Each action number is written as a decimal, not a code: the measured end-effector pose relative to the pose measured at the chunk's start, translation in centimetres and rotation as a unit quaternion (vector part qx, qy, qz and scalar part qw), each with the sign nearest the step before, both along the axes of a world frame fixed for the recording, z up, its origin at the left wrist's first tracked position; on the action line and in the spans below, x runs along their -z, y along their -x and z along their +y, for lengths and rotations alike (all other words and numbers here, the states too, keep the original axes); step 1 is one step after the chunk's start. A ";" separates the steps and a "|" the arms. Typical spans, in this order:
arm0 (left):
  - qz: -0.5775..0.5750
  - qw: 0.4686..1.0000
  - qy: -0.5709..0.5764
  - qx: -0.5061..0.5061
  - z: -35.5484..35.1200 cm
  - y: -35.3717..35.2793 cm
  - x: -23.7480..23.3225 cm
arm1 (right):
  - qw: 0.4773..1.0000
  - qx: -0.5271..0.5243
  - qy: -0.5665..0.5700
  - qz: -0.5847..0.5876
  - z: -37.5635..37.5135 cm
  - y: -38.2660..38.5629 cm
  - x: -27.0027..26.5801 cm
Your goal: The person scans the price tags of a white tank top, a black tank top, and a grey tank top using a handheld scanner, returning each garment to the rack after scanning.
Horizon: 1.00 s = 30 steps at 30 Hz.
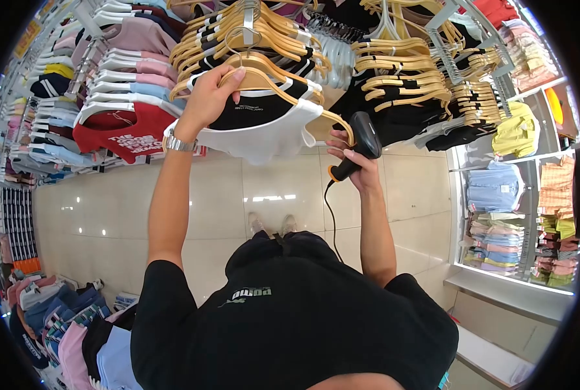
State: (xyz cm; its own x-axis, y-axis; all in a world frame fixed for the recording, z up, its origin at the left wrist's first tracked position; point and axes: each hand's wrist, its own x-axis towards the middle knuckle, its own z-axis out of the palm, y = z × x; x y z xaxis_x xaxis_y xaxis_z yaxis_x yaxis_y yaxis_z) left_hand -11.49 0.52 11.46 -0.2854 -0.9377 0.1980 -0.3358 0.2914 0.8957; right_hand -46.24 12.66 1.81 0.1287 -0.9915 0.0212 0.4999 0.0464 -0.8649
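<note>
My left hand (211,94) is closed on the neck of a wooden hanger (261,79), just under its metal hook. From that hanger hangs a white sleeveless top (254,140) with a black inner back and small print near the neck. In my right hand (358,162) is a black barcode scanner (366,138) with orange trim, its head pointing up beside the hanger's right end. A dark cable (334,218) runs down from the scanner's handle. More wooden hangers with tops stand close behind the white top.
A red shirt (129,130) and pastel tops on white hangers hang at the left. Black garments (394,117) hang at the right. Shelves with folded clothes (494,240) stand far right; a clothes pile (75,325) lies lower left. Tiled floor (225,188) shows below.
</note>
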 end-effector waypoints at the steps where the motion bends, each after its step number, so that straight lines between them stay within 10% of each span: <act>1: 0.009 1.000 0.010 -0.006 -0.5 0.1 0.1 | 1.000 0.004 0.003 0.000 -0.3 -0.1 0.2; 23: -0.149 0.984 0.070 -0.065 -2.6 -0.8 2.8 | 0.989 0.104 -0.103 0.006 -2.2 -2.5 6.4; 30: -0.153 0.935 0.280 -0.153 -2.0 -3.1 7.0 | 0.970 0.165 -0.179 -0.010 -0.3 -2.5 11.9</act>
